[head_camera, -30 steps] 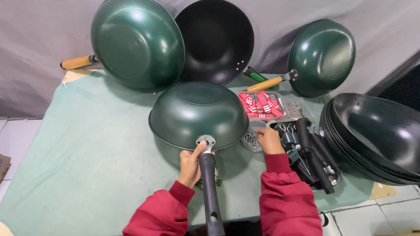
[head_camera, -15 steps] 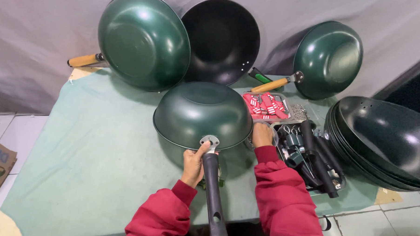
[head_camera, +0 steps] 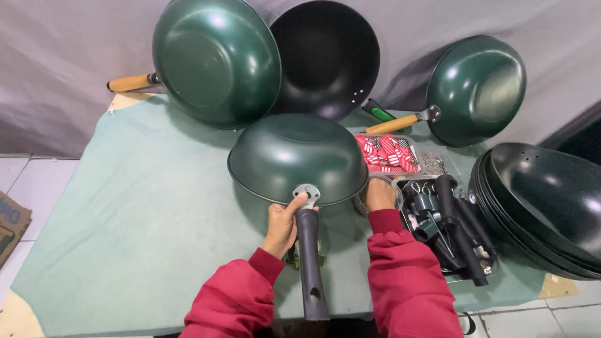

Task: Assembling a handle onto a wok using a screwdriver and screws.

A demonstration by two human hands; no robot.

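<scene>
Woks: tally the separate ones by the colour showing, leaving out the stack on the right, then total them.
Green woks: 3, one upturned at both hands, two leaning behind.
Black woks: 1.
Total: 4.

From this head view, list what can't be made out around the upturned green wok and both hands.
- Right hand: fingers hidden behind the rim of the upside-down dark green wok; grip unclear.
- Small green object on the green cloth-covered table: mostly covered by the long dark grey handle and the left hand's wrist.
- Stack of black woks: cut off by the right edge.
- Tray of black handles: small parts too tiny to identify.
</scene>
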